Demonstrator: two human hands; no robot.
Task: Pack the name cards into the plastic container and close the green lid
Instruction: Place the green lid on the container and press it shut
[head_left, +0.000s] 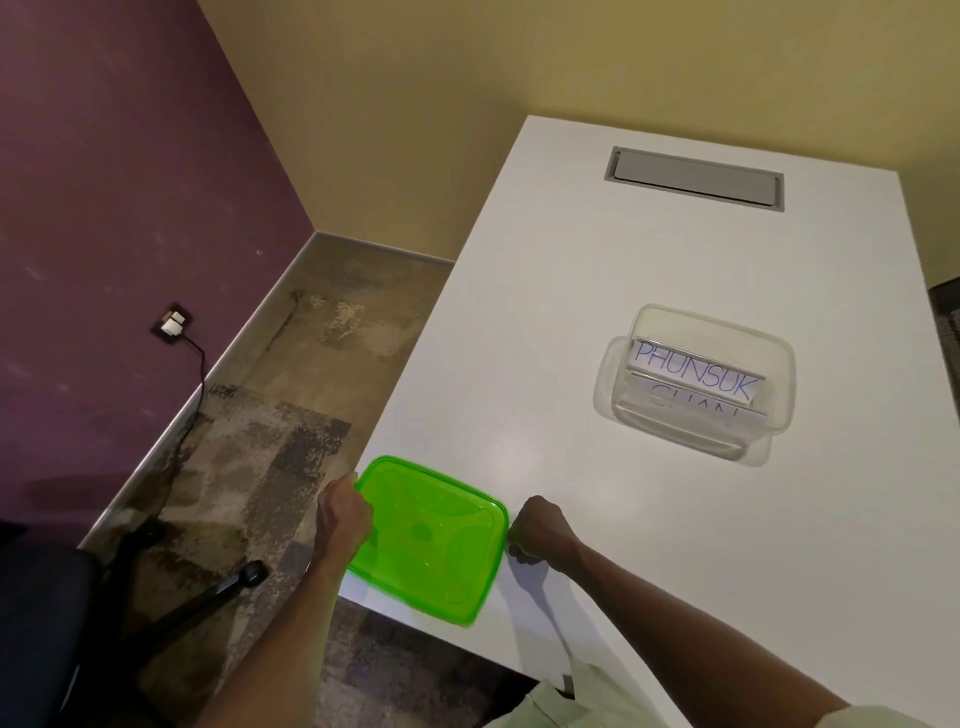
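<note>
A green lid (434, 540) lies at the near left corner of the white table (597, 291), overhanging the edge slightly. My left hand (343, 514) grips its left rim and my right hand (537, 527) is closed on its right rim. Farther right on the table stands the clear plastic container (696, 382), open on top. Two name cards (698, 371) with blue lettering stand inside it, one behind the other.
A grey cable hatch (693, 176) is set into the far end of the table. Left of the table are patterned carpet, a dark office chair (67, 613) and a wall socket (173, 323) with a black cable on the purple wall.
</note>
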